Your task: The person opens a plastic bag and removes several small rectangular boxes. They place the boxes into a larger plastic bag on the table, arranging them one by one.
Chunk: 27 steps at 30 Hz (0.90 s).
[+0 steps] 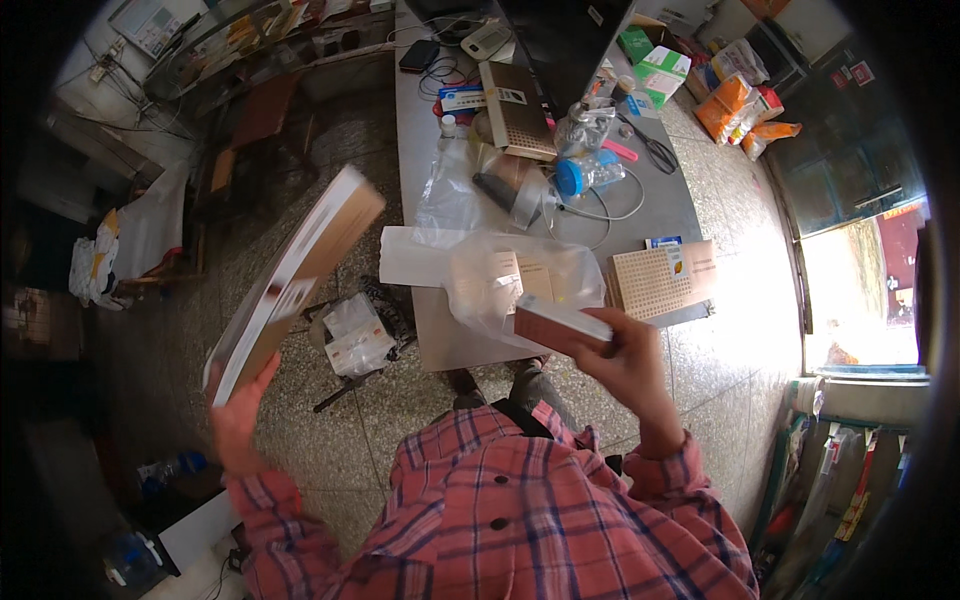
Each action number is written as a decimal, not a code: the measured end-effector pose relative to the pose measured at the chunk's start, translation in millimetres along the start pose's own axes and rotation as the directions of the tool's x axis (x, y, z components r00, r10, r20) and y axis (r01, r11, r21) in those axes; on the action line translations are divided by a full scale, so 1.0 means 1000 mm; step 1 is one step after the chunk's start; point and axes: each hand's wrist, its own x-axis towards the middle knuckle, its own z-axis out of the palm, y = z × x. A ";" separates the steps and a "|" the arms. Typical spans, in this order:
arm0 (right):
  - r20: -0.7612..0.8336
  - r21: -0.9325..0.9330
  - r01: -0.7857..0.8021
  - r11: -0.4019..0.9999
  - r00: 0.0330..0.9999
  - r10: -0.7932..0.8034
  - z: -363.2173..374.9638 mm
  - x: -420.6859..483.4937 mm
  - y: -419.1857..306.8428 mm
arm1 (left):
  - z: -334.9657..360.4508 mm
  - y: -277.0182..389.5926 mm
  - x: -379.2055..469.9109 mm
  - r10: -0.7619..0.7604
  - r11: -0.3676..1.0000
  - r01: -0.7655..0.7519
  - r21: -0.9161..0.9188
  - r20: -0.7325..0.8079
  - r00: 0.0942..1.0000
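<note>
My left hand grips one end of a long flat brown-and-white carton, held tilted up over the floor left of the table. In my right hand is a small brown box with white sides, above the table's near edge. Just behind that box lies a clear plastic bag with brown printed cartons inside. To its right on the table rests a tan carton with a dotted pattern. White paper or card sticks out on the bag's left side.
Farther up the grey table are another brown carton, a blue-lidded plastic jar, scissors, a cable and a dark screen. A stool or chair holding a plastic-wrapped packet stands left of the table.
</note>
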 end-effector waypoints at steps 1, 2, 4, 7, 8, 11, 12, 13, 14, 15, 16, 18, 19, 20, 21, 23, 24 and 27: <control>0.027 -0.177 0.038 0.983 0.999 -0.034 0.005 0.000 0.004 | 0.012 -0.009 0.025 0.010 1.000 -0.011 0.012 0.043 0.999; -0.025 -0.333 0.120 0.935 0.990 -0.136 0.014 0.002 0.009 | 0.028 -0.021 0.051 0.056 0.966 -0.070 0.249 0.066 0.996; -0.028 -0.519 0.126 0.846 0.986 -0.165 0.027 0.006 0.016 | 0.063 -0.041 0.100 0.043 0.820 -0.134 0.556 0.173 0.984; -0.002 -0.635 0.074 0.769 0.995 -0.097 0.032 0.019 0.027 | 0.116 -0.071 0.166 -0.091 0.832 -0.104 0.544 0.319 0.943; 0.001 -0.653 0.077 0.754 0.995 -0.101 0.034 0.024 0.030 | 0.133 -0.084 0.184 -0.111 0.814 -0.090 0.574 0.305 0.946; 0.016 -0.753 0.096 0.651 0.992 -0.129 0.047 0.045 0.038 | 0.161 -0.117 0.222 0.017 0.527 -0.335 0.781 0.384 0.923; 0.045 -0.755 0.135 0.642 0.987 -0.155 0.050 0.053 0.041 | 0.163 -0.124 0.230 0.081 0.346 -0.373 0.861 0.368 0.926; 0.048 -0.766 0.123 0.630 0.990 -0.135 0.055 0.060 0.045 | 0.164 -0.134 0.236 0.169 0.187 -0.445 0.876 0.418 0.893; 0.056 -0.775 0.127 0.619 0.990 -0.133 0.061 0.068 0.048 | 0.163 -0.140 0.240 0.195 0.018 -0.433 0.901 0.422 0.885; 0.064 -0.784 0.132 0.607 0.989 -0.133 0.065 0.074 0.052 | 0.159 -0.143 0.242 0.178 0.068 -0.493 0.867 0.476 0.861; 0.118 -0.785 0.151 0.601 0.989 -0.094 0.069 0.076 0.056 | 0.155 -0.144 0.242 0.107 0.117 -0.488 0.865 0.477 0.872; 0.149 -0.753 0.195 0.628 0.981 -0.126 0.074 0.077 0.064 | 0.147 -0.144 0.240 -0.007 0.187 -0.458 0.869 0.467 0.884; 0.176 -0.734 0.209 0.646 0.977 -0.117 0.076 0.077 0.067 | 0.143 -0.142 0.237 -0.047 0.210 -0.435 0.875 0.454 0.890; 0.205 -0.705 0.216 0.675 0.974 -0.097 0.076 0.076 0.069 | 0.140 -0.140 0.234 -0.092 0.233 -0.402 0.885 0.432 0.897; 0.244 -0.670 0.224 0.708 0.967 -0.074 0.075 0.077 0.071 | 0.138 -0.139 0.231 -0.105 0.232 -0.396 0.889 0.428 0.898; 0.237 -0.630 0.252 0.735 0.963 -0.128 0.073 0.080 0.074 | 0.135 -0.137 0.228 -0.135 0.228 -0.367 0.902 0.403 0.905; 0.189 -0.626 0.274 0.730 0.962 -0.199 0.072 0.083 0.074 | 0.134 -0.137 0.228 -0.132 0.216 -0.378 0.900 0.410 0.902; 0.242 -0.597 0.290 0.748 0.954 -0.177 0.068 0.095 0.076 | 0.132 -0.145 0.233 -0.098 0.241 -0.414 0.878 0.447 0.889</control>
